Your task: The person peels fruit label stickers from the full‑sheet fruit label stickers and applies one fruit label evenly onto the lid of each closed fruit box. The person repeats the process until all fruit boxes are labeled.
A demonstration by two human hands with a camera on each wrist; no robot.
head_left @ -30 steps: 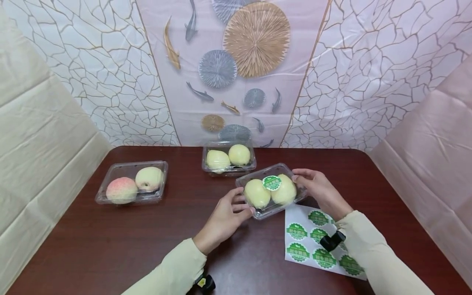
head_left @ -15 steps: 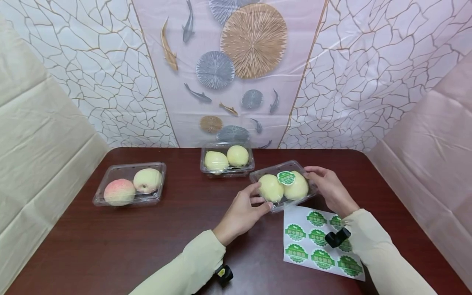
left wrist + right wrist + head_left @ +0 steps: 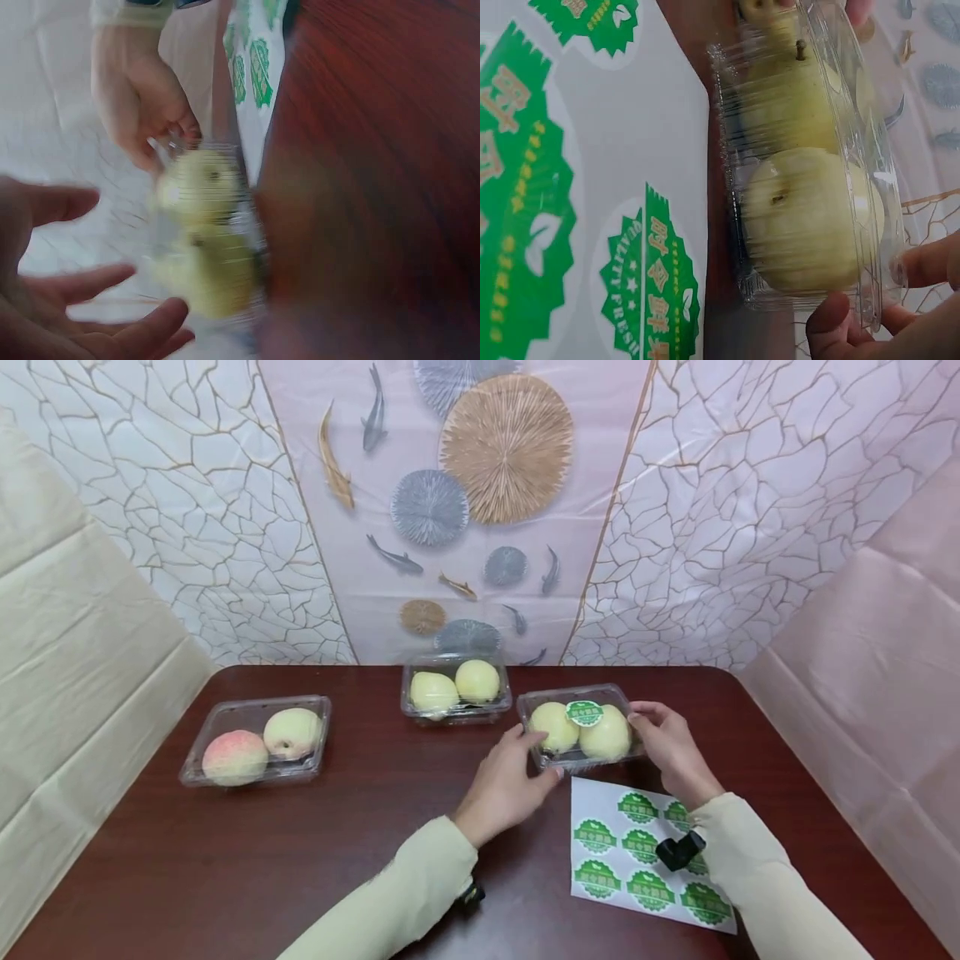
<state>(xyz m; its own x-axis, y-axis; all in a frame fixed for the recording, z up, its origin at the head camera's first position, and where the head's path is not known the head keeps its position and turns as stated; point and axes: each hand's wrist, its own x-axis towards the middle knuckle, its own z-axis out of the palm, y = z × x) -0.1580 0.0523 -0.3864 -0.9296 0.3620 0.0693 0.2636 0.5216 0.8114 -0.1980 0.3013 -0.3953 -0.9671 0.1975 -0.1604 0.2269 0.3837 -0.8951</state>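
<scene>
A clear plastic fruit box (image 3: 613, 695) holding two pale yellow fruits (image 3: 606, 732) with stems stands right of centre. On its lid sits a round green-and-white sticker (image 3: 584, 713). My right hand (image 3: 671, 752) pinches the box's right end, thumb and fingers on the plastic edge in the right wrist view. At the left end is my left hand (image 3: 504, 785), its fingers spread; in the left wrist view this hand (image 3: 30, 315) shows a gap to the box. In front of the box lies a white sheet (image 3: 609, 793) of green round stickers, partly covered by my right forearm.
Behind and left of the held box, another clear box (image 3: 456, 718) with two pale yellow fruits stands near the back table edge. A third box (image 3: 255, 714), with a pink peach (image 3: 236, 757) and a pale fruit (image 3: 292, 732), is at the left. Patterned cloth walls enclose the table.
The box has moved to the right and back with both hands, and its tilt has straightened. My left hand has loosened from its left end.
</scene>
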